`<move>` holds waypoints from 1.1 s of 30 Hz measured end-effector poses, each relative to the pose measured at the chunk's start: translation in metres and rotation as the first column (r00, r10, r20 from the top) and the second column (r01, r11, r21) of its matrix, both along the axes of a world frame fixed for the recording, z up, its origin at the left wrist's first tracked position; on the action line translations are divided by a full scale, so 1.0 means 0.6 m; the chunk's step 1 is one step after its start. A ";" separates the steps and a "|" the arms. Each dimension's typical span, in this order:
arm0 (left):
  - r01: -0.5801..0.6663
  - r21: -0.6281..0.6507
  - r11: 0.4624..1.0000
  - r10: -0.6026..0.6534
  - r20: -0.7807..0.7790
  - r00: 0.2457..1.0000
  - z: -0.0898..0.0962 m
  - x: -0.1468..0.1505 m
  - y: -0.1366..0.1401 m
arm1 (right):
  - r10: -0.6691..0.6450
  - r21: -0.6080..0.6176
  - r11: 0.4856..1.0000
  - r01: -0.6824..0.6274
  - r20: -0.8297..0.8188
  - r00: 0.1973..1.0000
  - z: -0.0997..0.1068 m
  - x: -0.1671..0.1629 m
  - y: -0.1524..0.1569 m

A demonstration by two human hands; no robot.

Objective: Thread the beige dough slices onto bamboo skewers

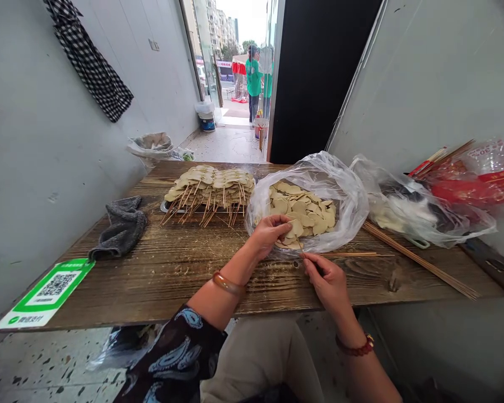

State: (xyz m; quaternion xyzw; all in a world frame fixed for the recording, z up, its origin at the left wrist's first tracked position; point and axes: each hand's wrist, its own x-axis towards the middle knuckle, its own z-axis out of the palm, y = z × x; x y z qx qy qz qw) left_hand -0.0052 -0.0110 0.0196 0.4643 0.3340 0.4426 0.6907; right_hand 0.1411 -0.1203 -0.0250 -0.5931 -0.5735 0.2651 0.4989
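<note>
My left hand (271, 232) pinches a thin, pale yellow slice (295, 228) between thumb and fingers at the near side of a clear plastic bag (348, 187). Closed on a thin wooden skewer (300, 246), my right hand (327, 281) is just to the right and lower. The skewer's upper end meets the slice; whether it has gone through, I cannot tell. Inside the open bag lies a heap of similar loose slices (304, 202). To the left, skewered slices (214, 180) are piled on a metal tray (164, 206), their sticks pointing toward me.
Bare skewers (424, 262) lie on the wooden table (185, 280) at the right, near another plastic bag (403, 210) and red packaging (470, 179). A grey cloth (120, 226) and a QR code sign (46, 291) are at the left. A person (253, 78) stands beyond the doorway.
</note>
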 end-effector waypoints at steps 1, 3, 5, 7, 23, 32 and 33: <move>0.003 -0.020 1.000 -0.003 0.012 1.000 0.000 0.000 0.000 | 0.001 0.002 1.000 -0.001 0.000 1.000 0.000 0.000 0.000; 0.015 -0.058 0.998 -0.013 0.035 0.999 -0.002 0.000 0.000 | 0.012 0.006 1.000 -0.012 -0.001 1.000 -0.001 0.001 0.000; 0.032 -0.082 0.996 -0.027 0.057 0.998 -0.004 0.001 0.000 | 0.021 0.012 1.000 -0.020 -0.002 1.000 -0.002 0.001 -0.001; 0.053 -0.097 0.994 -0.047 0.071 0.996 -0.007 0.002 0.000 | 0.024 0.017 1.000 -0.024 0.000 1.000 -0.003 0.001 -0.001; 0.082 0.006 0.997 -0.082 -0.022 0.996 -0.007 0.006 -0.006 | -0.010 0.025 1.000 0.011 -0.019 1.000 -0.005 0.003 0.001; 0.051 0.444 0.895 0.140 -0.388 0.911 -0.006 0.008 0.000 | -0.008 -0.005 1.000 0.008 -0.042 0.999 -0.006 0.001 0.004; 0.061 0.479 0.876 0.164 -0.413 0.896 -0.007 0.008 0.001 | -0.008 -0.003 1.000 0.008 -0.044 0.999 -0.005 0.000 0.004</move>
